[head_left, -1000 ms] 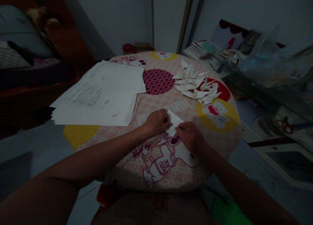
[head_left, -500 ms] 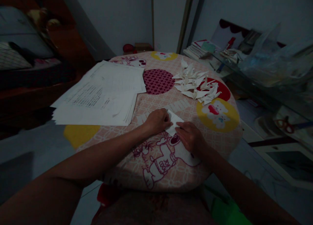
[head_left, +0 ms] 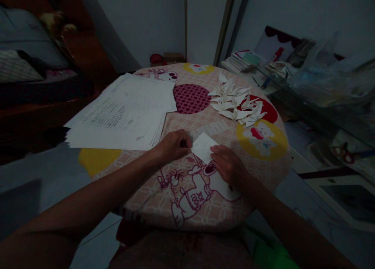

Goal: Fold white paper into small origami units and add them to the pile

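A small folded square of white paper (head_left: 202, 147) lies between my hands, turned so its corners point up, down and sideways. My left hand (head_left: 176, 144) pinches the paper's left corner between thumb and finger. On the right edge of the same paper, my right hand (head_left: 227, 161) grips with its fingers, the thumb mostly hidden. Several folded paper cranes (head_left: 234, 101) sit in a cluster at the table's back right. To the left lies a fanned stack of printed paper sheets (head_left: 123, 109).
A patterned cloth covers the round table (head_left: 152, 210). At the right, a glass-topped stand holds a clear plastic bag (head_left: 325, 81), a pile of booklets (head_left: 238, 61) and loose items. Scissors (head_left: 347, 154) lie lower down there. A wooden seat (head_left: 84, 46) stands at the left.
My left hand has moved left, toward the paper's left corner, and more of the paper's face now shows. My right hand stays at the right edge. The view has shifted slightly.
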Tool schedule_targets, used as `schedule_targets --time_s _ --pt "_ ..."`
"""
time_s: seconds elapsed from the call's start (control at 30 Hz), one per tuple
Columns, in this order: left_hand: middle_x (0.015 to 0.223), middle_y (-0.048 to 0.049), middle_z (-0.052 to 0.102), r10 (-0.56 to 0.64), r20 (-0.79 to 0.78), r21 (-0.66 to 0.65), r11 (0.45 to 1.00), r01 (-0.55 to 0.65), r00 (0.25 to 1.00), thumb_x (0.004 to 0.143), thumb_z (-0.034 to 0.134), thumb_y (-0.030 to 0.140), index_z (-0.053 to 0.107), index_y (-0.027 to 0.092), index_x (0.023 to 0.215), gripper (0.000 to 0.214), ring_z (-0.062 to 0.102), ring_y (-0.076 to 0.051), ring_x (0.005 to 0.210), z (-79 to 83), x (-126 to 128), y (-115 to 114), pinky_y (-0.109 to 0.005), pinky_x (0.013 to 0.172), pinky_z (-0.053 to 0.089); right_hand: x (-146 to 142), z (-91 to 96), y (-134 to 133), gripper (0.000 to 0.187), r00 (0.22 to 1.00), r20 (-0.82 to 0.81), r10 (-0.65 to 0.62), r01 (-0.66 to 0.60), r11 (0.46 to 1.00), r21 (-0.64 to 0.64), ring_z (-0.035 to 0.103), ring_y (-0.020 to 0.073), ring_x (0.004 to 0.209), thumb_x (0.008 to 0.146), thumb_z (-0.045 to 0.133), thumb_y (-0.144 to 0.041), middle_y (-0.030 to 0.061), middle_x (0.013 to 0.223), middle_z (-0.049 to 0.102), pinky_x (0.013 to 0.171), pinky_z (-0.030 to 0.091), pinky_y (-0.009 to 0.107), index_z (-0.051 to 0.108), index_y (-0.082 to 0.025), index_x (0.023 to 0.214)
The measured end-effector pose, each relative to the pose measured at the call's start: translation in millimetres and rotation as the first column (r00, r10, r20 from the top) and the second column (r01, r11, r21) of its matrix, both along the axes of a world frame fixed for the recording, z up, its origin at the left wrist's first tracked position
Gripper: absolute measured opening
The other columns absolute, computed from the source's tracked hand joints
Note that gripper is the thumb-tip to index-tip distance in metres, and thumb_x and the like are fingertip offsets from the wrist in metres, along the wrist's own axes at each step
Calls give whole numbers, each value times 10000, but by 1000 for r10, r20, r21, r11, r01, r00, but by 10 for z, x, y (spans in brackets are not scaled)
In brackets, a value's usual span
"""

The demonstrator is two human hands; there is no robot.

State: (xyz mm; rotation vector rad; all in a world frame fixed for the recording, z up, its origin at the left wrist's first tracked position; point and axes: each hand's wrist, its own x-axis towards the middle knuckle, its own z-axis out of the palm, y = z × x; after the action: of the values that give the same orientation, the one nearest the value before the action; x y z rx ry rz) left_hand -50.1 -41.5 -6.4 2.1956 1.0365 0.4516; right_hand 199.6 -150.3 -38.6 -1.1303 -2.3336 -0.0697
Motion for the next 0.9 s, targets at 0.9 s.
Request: schedule_targets --time_s 0.9 --pt "903 -63 650 -50 -81 113 992 59 995 819 635 195 690 156 717 122 608 -168 799 32 160 5 -300 750 465 -24 -11 -59 290 999 36 12 -14 999 44 652 277 1172 989 531 -170 185 1204 722 1010 579 493 703 -97 1210"
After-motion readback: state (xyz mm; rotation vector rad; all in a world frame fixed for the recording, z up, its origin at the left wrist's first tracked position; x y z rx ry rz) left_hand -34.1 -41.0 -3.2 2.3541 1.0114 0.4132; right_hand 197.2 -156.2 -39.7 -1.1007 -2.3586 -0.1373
